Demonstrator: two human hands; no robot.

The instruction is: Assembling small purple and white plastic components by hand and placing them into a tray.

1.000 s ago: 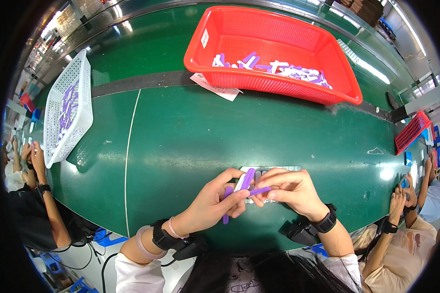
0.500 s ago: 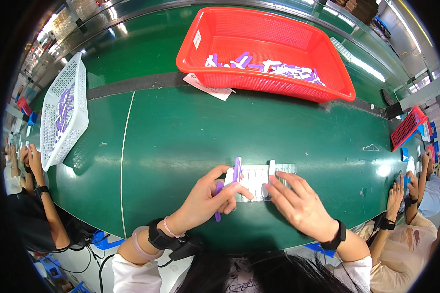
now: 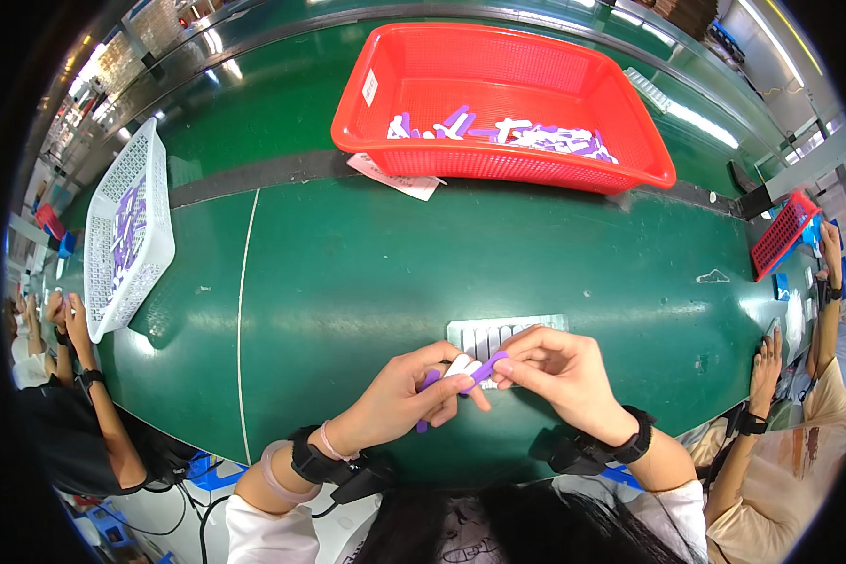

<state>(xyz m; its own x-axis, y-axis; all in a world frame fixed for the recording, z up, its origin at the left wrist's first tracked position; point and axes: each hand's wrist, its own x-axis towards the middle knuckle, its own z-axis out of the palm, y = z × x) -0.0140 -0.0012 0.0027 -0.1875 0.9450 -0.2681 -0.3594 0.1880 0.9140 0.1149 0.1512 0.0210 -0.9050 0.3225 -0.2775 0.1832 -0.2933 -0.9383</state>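
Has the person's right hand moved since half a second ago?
Yes. Judged against the white table line, the right hand has moved left, toward the left hand.

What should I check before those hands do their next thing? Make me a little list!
1. Right hand has the purple strip: ok, its fingertips pinch one end.
2. Left hand has white strips: ok, they poke out from its fingers.
3. Slotted tray lies on the green table: ok.
4. Whole tray in sight: not ok, the hands hide its near part.
5. Every slot filled: cannot tell, too much is covered.
6. More strips in the red basket: ok, a loose pile of purple and white.
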